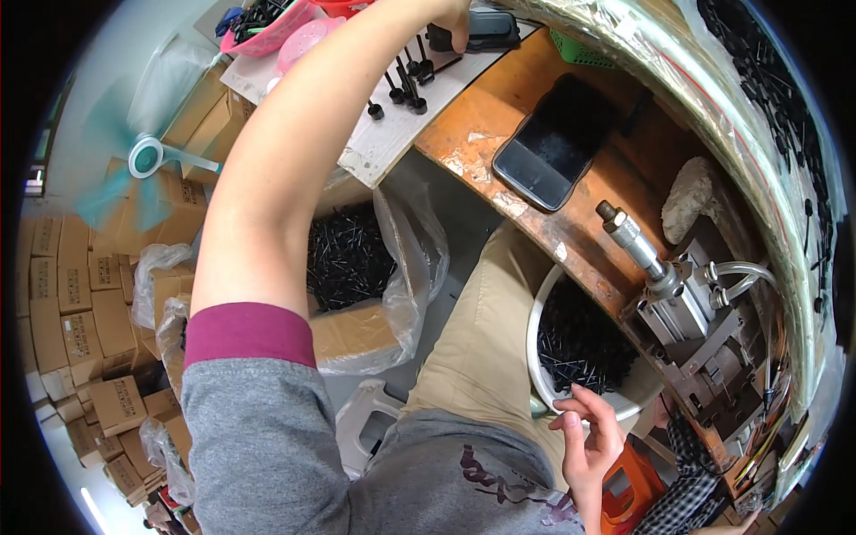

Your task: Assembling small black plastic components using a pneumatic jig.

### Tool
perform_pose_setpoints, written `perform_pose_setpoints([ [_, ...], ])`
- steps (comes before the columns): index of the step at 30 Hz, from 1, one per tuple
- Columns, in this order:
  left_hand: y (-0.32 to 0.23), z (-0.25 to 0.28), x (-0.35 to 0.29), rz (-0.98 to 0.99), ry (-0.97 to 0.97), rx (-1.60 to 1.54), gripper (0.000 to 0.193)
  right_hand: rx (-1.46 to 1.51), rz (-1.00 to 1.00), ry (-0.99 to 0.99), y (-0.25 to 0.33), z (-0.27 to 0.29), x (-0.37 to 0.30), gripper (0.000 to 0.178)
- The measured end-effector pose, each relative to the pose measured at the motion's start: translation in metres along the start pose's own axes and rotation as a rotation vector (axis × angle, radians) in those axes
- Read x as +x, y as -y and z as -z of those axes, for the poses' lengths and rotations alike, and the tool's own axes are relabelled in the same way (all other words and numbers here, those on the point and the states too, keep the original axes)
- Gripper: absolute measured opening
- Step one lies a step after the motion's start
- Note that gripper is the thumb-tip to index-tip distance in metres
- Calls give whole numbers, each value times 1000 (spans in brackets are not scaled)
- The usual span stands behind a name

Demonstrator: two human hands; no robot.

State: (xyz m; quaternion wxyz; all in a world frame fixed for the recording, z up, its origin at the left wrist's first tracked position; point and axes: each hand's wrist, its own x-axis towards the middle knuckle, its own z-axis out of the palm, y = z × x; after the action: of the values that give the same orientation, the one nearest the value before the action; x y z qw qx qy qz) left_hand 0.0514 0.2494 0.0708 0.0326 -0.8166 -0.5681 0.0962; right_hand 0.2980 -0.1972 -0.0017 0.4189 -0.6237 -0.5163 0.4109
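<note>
Black, oblong, smooth-cased object (492, 30) is overlapped near twelve o'clock by the left hand (453, 21), its finger state untellable, while the right hand (592, 439) is held loosely curled, any pinch unclear, toward five o'clock, near a round white bucket (533, 346) of thin black pieces (580, 339).

Pretty bright, fairly even indoor light here, plus a glowing white strip (93, 510) way down at the frame's lower left. The wooden table (508, 80) gets shiny glare patches around its left corner and along its near edge, and the clear plastic wrap (713, 100) along its far edge throws harsh streaks. Black pins (578, 343) in the white tub (533, 343) sink into shadow. Fan blades (141, 209) are motion-blurred, and the fisheye bends everything toward black corners.
</note>
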Motion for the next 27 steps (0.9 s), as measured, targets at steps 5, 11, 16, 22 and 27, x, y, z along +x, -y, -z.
perform_pose_setpoints([
  [5,2,3,-7,-49,107,58,54,-24,24,47,2,-3,4,28],
  [11,11,24,-26,27,33,-7,49,-25,71,78,1,-3,8,29],
  [16,-8,36,-36,183,-97,202,41,-14,25,59,-1,-2,7,29],
  [22,2,-34,31,249,-347,450,35,-17,41,86,1,-4,7,28],
  [27,-1,-41,39,38,-302,131,33,-24,23,81,-3,2,5,27],
])
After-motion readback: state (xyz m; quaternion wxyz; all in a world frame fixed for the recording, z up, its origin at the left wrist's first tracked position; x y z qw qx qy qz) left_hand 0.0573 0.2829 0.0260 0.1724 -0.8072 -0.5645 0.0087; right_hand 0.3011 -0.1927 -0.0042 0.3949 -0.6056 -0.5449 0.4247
